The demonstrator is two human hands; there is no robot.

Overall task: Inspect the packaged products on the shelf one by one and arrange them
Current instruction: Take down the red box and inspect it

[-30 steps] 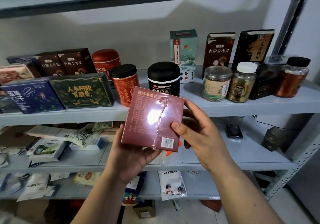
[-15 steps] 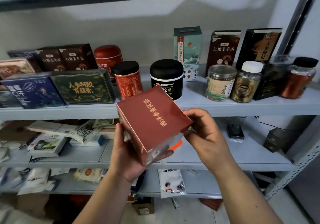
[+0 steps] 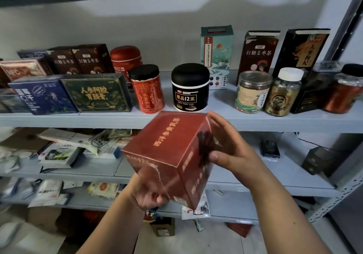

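Both my hands hold a red box (image 3: 169,155) with gold lettering, tilted on one corner in front of the grey shelf (image 3: 255,123). My left hand (image 3: 146,194) grips it from below, mostly hidden behind the box. My right hand (image 3: 231,149) holds its right face, thumb on the near side and fingers over the top edge. Behind it on the shelf stand a black jar (image 3: 190,87) and a red can with a black lid (image 3: 147,89).
Flat boxes, green (image 3: 96,92) and blue (image 3: 42,95), lie at the shelf's left. Clear jars (image 3: 252,91) and upright boxes (image 3: 259,52) fill its right side. Lower shelves hold loose sachets and packets (image 3: 59,153). A metal upright (image 3: 343,24) rises at right.
The red box has been turned in my hands, from its flat back face to a corner-on tilt showing the lettered top and a side. My right hand shifted onto its right face.
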